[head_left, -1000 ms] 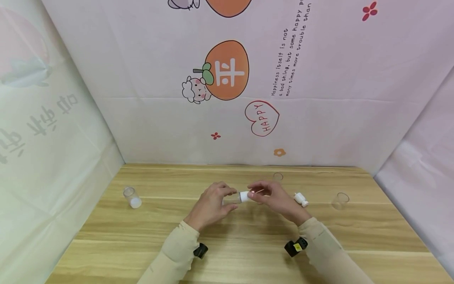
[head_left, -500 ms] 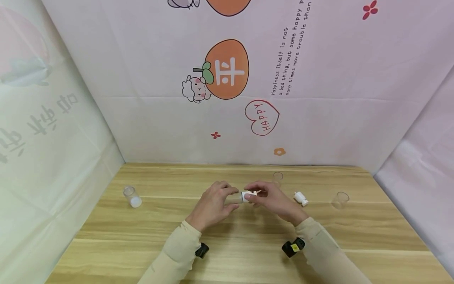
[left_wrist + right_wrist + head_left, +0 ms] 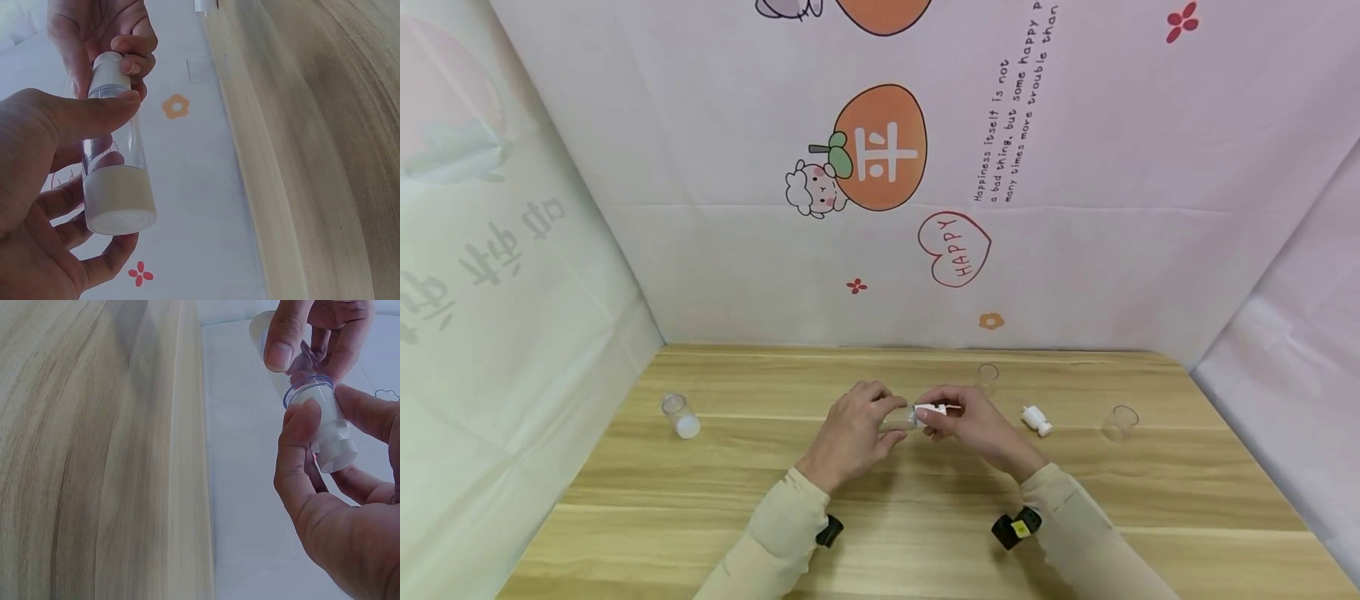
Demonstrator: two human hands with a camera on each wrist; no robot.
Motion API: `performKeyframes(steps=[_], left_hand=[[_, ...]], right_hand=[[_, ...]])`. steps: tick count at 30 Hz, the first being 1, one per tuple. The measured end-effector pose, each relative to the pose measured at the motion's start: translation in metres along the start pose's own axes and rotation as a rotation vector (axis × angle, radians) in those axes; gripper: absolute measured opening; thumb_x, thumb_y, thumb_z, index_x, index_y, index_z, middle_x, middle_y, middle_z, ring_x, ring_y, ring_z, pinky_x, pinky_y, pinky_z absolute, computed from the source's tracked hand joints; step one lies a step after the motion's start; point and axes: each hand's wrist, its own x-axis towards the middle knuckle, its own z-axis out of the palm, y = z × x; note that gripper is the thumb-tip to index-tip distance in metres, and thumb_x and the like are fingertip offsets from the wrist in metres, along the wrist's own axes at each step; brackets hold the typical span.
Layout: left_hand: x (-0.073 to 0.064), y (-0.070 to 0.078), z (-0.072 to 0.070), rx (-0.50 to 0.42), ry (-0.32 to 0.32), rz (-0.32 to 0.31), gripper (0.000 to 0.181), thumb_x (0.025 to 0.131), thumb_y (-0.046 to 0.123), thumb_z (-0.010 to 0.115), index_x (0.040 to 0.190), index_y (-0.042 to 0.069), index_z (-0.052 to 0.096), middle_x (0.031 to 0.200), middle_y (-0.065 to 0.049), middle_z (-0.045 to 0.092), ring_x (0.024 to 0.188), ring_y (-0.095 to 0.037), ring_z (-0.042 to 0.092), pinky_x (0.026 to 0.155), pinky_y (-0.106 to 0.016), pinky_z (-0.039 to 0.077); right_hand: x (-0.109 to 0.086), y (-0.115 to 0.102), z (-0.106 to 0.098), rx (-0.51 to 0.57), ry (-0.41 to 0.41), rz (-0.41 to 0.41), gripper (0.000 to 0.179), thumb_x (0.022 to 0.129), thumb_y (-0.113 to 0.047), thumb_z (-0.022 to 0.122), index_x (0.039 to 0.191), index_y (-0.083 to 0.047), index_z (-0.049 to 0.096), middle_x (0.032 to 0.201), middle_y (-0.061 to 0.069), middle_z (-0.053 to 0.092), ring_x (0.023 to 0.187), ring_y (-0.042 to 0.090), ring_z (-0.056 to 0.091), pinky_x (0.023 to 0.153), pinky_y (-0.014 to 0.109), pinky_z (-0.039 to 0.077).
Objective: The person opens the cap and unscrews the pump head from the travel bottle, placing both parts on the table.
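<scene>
Above the middle of the table, my left hand (image 3: pixel 855 429) grips a small clear bottle (image 3: pixel 119 194) with a white base, its thumb and fingers around the body. The bottle is held nearly level in the head view, its neck toward the right. My right hand (image 3: pixel 977 427) pinches a white pump head (image 3: pixel 326 425) between thumb and fingers at that neck. In the right wrist view, the pump's lower edge sits at the bottle's clear rim. The fingers hide part of the bottle's body.
On the wooden table (image 3: pixel 715 500) a similar clear bottle with a white bottom (image 3: pixel 679 415) stands at the left. A second white pump head (image 3: pixel 1036 420) lies right of my right hand. Clear caps stand behind it (image 3: pixel 988 377) and farther right (image 3: pixel 1120 423). A printed cloth wall rises at the back.
Both hands have drawn slightly closer, the left moving a little right and the right a little left. The right fingers have shifted around the pump head, showing more of it.
</scene>
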Motion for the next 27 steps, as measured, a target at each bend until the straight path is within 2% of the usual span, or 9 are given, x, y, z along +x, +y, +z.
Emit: performKeyframes(steps=[4,8,15,21,27], left_hand=[[0.0003,0.0006,-0.0004,-0.024,-0.001,0.015,0.036,0.085,0.021,0.085,0.115,0.007,0.074,0.104,-0.004,0.066,0.091,-0.020,0.060,0.073,-0.033,0.053],[0.0005,0.0001,-0.0003,-0.062,-0.014,0.011,0.035,0.087,0.022,0.083,0.117,0.006,0.074,0.104,-0.005,0.067,0.092,-0.020,0.060,0.074,-0.033,0.053],[0.0007,-0.0008,-0.0017,-0.187,-0.087,-0.053,0.036,0.092,0.023,0.078,0.122,0.005,0.072,0.108,-0.006,0.067,0.099,-0.021,0.061,0.082,-0.037,0.054],[0.0012,-0.0023,0.0004,-0.275,-0.151,-0.106,0.036,0.095,0.021,0.075,0.126,0.003,0.069,0.109,-0.008,0.067,0.100,-0.021,0.061,0.083,-0.036,0.053],[0.0020,-0.0031,-0.0004,-0.343,-0.183,-0.134,0.036,0.097,0.022,0.072,0.127,0.003,0.069,0.106,-0.006,0.066,0.098,-0.022,0.062,0.082,-0.035,0.052]], right_hand=[[-0.0013,-0.0009,0.0003,-0.015,0.023,-0.015,0.030,0.098,-0.016,0.070,0.118,0.005,0.065,0.101,0.015,0.066,0.090,0.033,0.065,0.082,0.044,0.058],[-0.0028,-0.0028,0.0007,-0.043,0.042,-0.024,0.029,0.097,-0.015,0.071,0.117,0.004,0.065,0.102,0.015,0.066,0.088,0.031,0.066,0.081,0.047,0.058],[-0.0056,-0.0056,-0.0005,-0.092,0.046,-0.043,0.025,0.095,-0.010,0.072,0.117,0.001,0.067,0.111,0.017,0.062,0.094,0.028,0.062,0.081,0.044,0.058],[-0.0050,-0.0031,-0.0018,-0.109,0.024,-0.102,0.024,0.092,-0.004,0.074,0.114,0.001,0.067,0.111,0.019,0.063,0.092,0.026,0.062,0.077,0.031,0.057],[-0.0038,0.0006,-0.0036,-0.140,0.014,-0.167,0.025,0.090,-0.002,0.076,0.113,-0.002,0.067,0.111,0.016,0.064,0.088,0.025,0.062,0.074,0.030,0.056]])
